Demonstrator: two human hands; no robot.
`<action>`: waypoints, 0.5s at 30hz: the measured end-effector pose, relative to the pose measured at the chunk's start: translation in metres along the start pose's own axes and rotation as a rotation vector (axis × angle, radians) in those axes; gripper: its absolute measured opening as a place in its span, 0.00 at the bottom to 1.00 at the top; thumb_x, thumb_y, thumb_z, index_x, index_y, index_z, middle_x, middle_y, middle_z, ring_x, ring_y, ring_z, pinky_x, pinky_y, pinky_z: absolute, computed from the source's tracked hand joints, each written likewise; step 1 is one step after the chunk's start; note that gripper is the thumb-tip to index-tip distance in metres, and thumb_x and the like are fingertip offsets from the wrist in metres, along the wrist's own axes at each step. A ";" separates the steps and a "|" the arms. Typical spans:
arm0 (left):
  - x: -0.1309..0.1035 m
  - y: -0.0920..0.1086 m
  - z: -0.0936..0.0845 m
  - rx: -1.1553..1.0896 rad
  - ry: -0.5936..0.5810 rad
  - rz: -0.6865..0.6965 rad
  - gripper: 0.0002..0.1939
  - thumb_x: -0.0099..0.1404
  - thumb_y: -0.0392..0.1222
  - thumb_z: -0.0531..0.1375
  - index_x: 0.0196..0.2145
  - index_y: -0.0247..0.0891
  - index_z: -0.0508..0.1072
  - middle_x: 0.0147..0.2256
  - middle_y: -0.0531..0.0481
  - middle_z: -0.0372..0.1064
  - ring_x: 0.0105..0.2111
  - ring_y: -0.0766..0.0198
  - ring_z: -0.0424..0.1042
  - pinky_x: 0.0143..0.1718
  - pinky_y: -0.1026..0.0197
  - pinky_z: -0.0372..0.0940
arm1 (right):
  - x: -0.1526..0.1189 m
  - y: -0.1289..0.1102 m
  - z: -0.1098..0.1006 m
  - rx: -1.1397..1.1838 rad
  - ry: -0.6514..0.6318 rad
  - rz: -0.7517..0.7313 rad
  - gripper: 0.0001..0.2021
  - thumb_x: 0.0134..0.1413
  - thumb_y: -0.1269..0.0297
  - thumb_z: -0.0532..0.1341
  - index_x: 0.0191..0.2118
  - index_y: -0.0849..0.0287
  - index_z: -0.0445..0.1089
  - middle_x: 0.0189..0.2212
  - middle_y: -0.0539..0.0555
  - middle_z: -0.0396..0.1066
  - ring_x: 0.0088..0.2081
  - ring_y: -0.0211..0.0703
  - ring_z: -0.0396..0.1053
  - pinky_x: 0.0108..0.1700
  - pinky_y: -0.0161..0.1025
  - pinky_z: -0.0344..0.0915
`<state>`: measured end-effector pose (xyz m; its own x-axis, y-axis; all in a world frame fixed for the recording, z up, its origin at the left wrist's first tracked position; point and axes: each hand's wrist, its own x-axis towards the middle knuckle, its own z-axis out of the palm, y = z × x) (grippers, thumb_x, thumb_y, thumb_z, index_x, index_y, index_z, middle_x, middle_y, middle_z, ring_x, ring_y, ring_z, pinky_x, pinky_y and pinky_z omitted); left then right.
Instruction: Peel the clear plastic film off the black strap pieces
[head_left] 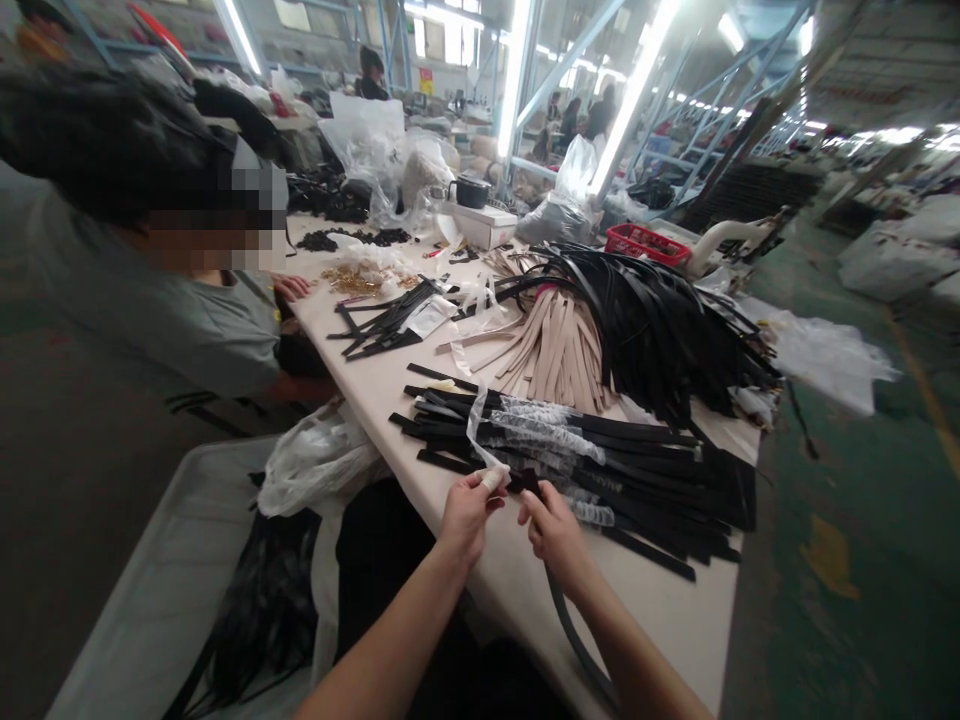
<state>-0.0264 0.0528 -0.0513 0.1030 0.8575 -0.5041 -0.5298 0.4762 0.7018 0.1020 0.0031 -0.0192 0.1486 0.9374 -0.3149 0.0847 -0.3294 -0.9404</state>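
Near the table's front edge, my left hand is closed in a pinch on a thin white plastic strip, whose free end rises over the bundles. Beside it, my right hand grips a black strap close to its end. The rest of that strap curves down below the table edge, under my right forearm. A small gap separates the two hands. Just beyond them lie several black straps in bundles, their middles wrapped in crinkled clear plastic.
Behind the bundles are a beige strap pile and a large black strap heap. A red basket, a white box and gold-coloured small parts stand farther back. A person sits at left, above a grey bin.
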 end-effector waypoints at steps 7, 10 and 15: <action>0.001 0.009 0.008 -0.123 0.051 -0.018 0.16 0.47 0.44 0.74 0.30 0.32 0.78 0.29 0.45 0.75 0.28 0.65 0.72 0.31 0.64 0.65 | -0.009 0.014 0.014 0.046 -0.141 0.038 0.19 0.63 0.48 0.52 0.36 0.61 0.66 0.19 0.49 0.69 0.12 0.31 0.56 0.13 0.28 0.51; -0.001 0.009 0.011 -0.138 0.026 -0.027 0.15 0.47 0.44 0.74 0.28 0.31 0.77 0.27 0.45 0.75 0.27 0.65 0.72 0.30 0.64 0.65 | -0.005 0.013 0.017 0.038 -0.138 0.030 0.20 0.62 0.48 0.52 0.36 0.61 0.67 0.19 0.50 0.71 0.12 0.31 0.57 0.13 0.27 0.53; -0.004 0.009 0.012 -0.116 -0.001 -0.020 0.15 0.49 0.45 0.73 0.28 0.30 0.78 0.28 0.44 0.75 0.26 0.65 0.71 0.28 0.65 0.64 | -0.004 0.010 0.018 -0.032 -0.130 0.034 0.20 0.62 0.47 0.51 0.36 0.61 0.67 0.19 0.49 0.71 0.11 0.31 0.57 0.12 0.27 0.51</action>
<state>-0.0218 0.0561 -0.0366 0.1154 0.8486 -0.5164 -0.6212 0.4673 0.6290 0.0843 -0.0015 -0.0293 0.0230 0.9318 -0.3623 0.1134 -0.3625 -0.9251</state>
